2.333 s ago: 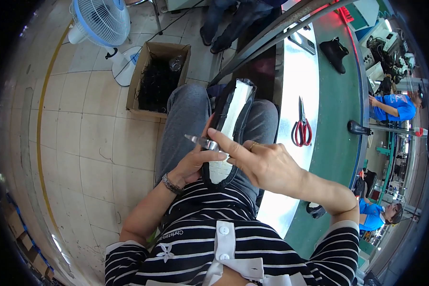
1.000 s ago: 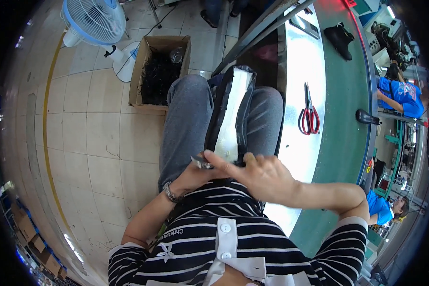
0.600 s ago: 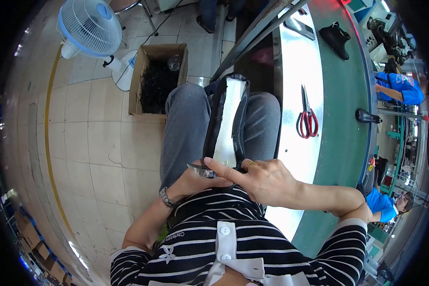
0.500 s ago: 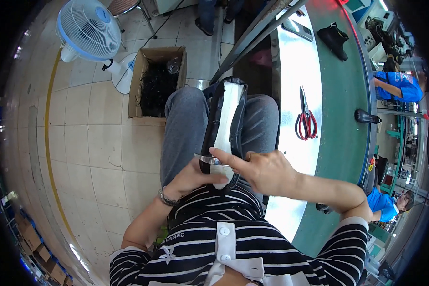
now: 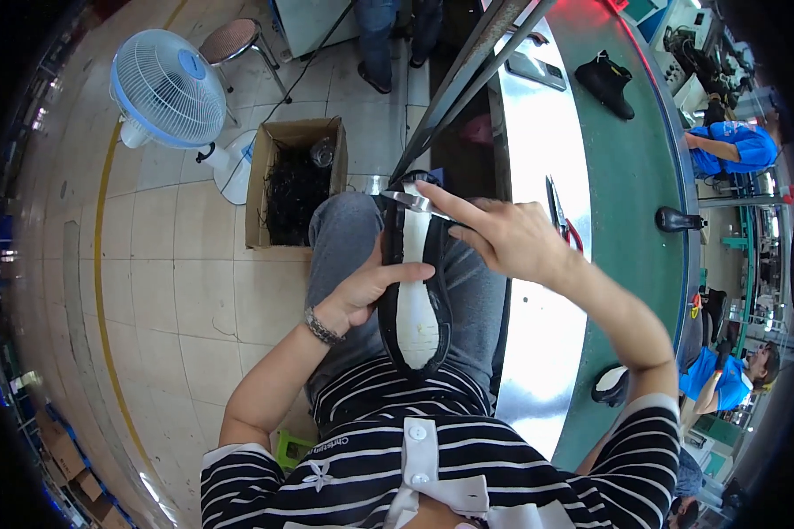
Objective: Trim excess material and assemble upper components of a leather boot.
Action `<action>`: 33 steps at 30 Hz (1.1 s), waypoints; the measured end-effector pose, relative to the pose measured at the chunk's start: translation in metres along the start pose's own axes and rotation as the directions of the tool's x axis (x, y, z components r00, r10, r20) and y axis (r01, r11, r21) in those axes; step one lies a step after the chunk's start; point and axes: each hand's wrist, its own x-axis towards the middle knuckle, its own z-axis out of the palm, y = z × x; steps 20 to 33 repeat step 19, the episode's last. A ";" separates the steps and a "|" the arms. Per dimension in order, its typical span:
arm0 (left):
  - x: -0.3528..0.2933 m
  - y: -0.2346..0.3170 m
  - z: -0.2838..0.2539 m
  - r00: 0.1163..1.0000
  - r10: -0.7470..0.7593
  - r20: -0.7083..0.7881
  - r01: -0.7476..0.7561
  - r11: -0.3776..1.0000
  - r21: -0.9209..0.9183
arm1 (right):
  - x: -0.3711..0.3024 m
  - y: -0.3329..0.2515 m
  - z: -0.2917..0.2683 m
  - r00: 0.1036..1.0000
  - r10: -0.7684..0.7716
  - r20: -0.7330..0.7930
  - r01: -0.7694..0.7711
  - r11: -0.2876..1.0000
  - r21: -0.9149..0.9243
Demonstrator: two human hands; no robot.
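A black shoe with a white insole side up lies along my lap, toe end toward my body. My left hand grips its left edge at the middle, thumb across the white sole. My right hand holds a small metal cutting tool at the shoe's far end, index finger stretched along the blade. I sit in grey trousers and a striped shirt.
A metal-edged green workbench runs along my right, carrying red-handled scissors and a black shoe. A cardboard box of black scraps and a floor fan stand on the tiled floor. Workers in blue sit far right.
My right hand has moved from the shoe's near end up to its far end with the metal tool. My left hand has shifted to grip the shoe's middle.
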 end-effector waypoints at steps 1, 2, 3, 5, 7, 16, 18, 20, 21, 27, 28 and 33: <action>-0.001 0.002 0.001 1.000 0.007 0.004 -0.007 1.000 0.007 | -0.012 -0.001 0.006 1.000 0.002 -0.009 -0.002 1.000 -0.006; -0.002 0.001 0.005 0.999 0.043 0.021 -0.044 0.998 0.034 | -0.029 0.001 0.017 0.980 0.045 -0.192 -0.022 0.992 0.123; -0.004 0.000 0.007 0.997 0.075 0.035 -0.077 0.995 0.059 | -0.045 0.002 0.030 0.927 0.107 -0.360 -0.013 0.967 0.254; -0.017 0.004 0.014 0.995 0.075 0.060 -0.080 0.994 0.075 | -0.075 0.000 0.053 0.843 0.283 -0.457 -0.097 0.916 0.388; -0.024 0.003 0.012 0.933 0.312 0.177 -0.351 0.896 0.272 | -0.098 0.000 0.080 0.796 0.422 -0.435 -0.165 0.841 0.515; -0.012 -0.006 -0.013 0.762 0.553 0.336 -0.647 0.653 0.393 | -0.159 0.011 0.173 0.460 0.877 -0.140 -0.752 0.469 0.462; -0.011 -0.012 -0.023 0.744 0.544 0.388 -0.666 0.653 0.360 | -0.170 0.017 0.191 0.457 0.873 -0.170 -0.764 0.483 0.427; -0.011 -0.015 -0.023 0.717 0.564 0.408 -0.692 0.645 0.324 | -0.174 0.018 0.197 0.456 0.867 -0.200 -0.777 0.497 0.385; -0.011 -0.015 -0.023 0.717 0.564 0.408 -0.692 0.645 0.324 | -0.174 0.018 0.197 0.456 0.867 -0.200 -0.777 0.497 0.385; -0.011 -0.015 -0.023 0.717 0.564 0.408 -0.692 0.645 0.324 | -0.174 0.018 0.197 0.456 0.867 -0.200 -0.777 0.497 0.385; -0.011 -0.015 -0.023 0.717 0.564 0.408 -0.692 0.645 0.324 | -0.174 0.018 0.197 0.456 0.867 -0.200 -0.777 0.497 0.385; -0.011 -0.015 -0.023 0.717 0.564 0.408 -0.692 0.645 0.324 | -0.174 0.018 0.197 0.456 0.867 -0.200 -0.777 0.497 0.385</action>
